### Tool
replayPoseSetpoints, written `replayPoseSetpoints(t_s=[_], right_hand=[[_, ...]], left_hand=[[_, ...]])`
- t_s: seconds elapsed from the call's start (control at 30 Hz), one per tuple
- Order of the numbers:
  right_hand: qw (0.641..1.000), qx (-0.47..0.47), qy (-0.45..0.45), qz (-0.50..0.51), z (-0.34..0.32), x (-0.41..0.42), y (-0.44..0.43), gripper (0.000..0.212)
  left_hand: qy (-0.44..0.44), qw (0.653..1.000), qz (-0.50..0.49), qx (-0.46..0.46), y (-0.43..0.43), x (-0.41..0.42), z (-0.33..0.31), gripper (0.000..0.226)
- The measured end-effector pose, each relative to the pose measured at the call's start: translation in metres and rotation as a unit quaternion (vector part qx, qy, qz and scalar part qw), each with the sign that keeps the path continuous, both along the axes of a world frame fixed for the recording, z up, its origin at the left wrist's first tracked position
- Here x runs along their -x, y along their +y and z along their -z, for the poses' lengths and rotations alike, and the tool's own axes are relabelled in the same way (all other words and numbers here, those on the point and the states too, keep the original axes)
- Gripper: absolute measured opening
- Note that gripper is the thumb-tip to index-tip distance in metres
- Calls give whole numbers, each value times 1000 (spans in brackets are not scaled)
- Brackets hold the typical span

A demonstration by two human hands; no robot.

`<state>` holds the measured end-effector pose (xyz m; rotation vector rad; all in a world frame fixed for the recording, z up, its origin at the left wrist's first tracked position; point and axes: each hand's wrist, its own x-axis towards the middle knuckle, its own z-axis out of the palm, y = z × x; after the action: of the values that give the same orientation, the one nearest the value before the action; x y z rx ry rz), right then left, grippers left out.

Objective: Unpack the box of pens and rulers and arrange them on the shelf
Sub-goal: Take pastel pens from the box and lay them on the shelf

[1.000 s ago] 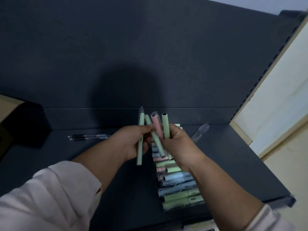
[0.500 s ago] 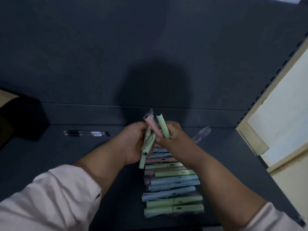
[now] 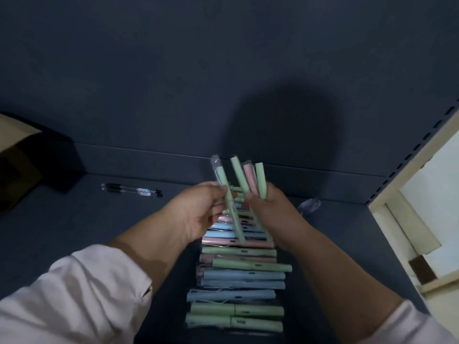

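Note:
Over the dark shelf (image 3: 74, 244) both hands hold pastel pens upright. My left hand (image 3: 198, 212) pinches one green pen (image 3: 224, 187) in a clear sleeve. My right hand (image 3: 270, 209) grips three pens (image 3: 250, 177), two green and one pink, fanned above the fingers. Beneath the hands a row of several green, blue and pink wrapped pens (image 3: 238, 276) lies crosswise on the shelf, running toward me. The row's far end is hidden by my hands.
A clear ballpoint pen (image 3: 131, 190) lies alone on the shelf at the left. A cardboard box (image 3: 15, 155) sits at the far left edge. An empty clear wrapper (image 3: 309, 206) lies right of my hands. The shelf's slotted upright (image 3: 402, 167) bounds the right side.
The single green pen has come away from the bunch to the left in my left hand. The camera has tilted down, so more of the pen row shows.

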<state>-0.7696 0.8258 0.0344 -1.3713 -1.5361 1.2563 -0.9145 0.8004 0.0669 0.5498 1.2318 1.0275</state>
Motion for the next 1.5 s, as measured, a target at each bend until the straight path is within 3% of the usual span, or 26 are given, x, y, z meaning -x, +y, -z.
replayPoseSetpoints(t_s=[0.13,0.27,0.43,0.53,0.57,0.63,0.7,0.77,0.83,0.9,0.97,1.07,1.17,1.3,1.4,1.5], right_hand=[[988,112,102,-34,-7,3,3,12],[984,108,104,-96,-11,2,7,13],[980,115,67,-151,-13,-3,18,19],[978,135,50,-149,-14,-7,29,20],[982,117,22,-144,-14,-6,32,18],[983,0,-130,-130,-13,-4,40,12],[920,-156,-336,-128,-8,-2,48,11],[844,-255,-452,-134,1,2,49,16],[811,-274,-492,-157,14,7,47,31],[803,-218,-516,-202,30,9,43,60],[808,-160,-520,-227,42,8,40,78],[816,-138,-513,-227,45,2,37,89],[861,-143,-453,-182,36,-7,32,97],[930,-99,-347,-75,36,-24,23,76],[945,-22,-316,-78,44,-19,18,70],[952,-23,-297,-76,48,-9,17,70]], left_hand=[[-15,999,-36,-18,2,-3,4,19],[-9,998,-42,-37,4,-8,3,16],[136,989,-30,-53,10,-3,9,13],[132,989,-48,-44,13,5,11,12],[122,990,-61,-42,14,8,11,12],[117,988,-91,-45,16,14,12,12],[126,983,-117,-56,17,19,15,14],[160,978,-118,-69,17,23,20,14],[195,973,-94,-83,16,26,25,27],[209,973,-48,-87,13,26,30,37],[211,974,-8,-77,11,26,35,44],[215,974,26,-66,9,25,41,48],[214,973,36,-80,9,22,43,48],[207,973,41,-97,13,16,47,48],[200,973,49,-103,19,6,49,50],[226,964,64,-123,22,4,56,52]])
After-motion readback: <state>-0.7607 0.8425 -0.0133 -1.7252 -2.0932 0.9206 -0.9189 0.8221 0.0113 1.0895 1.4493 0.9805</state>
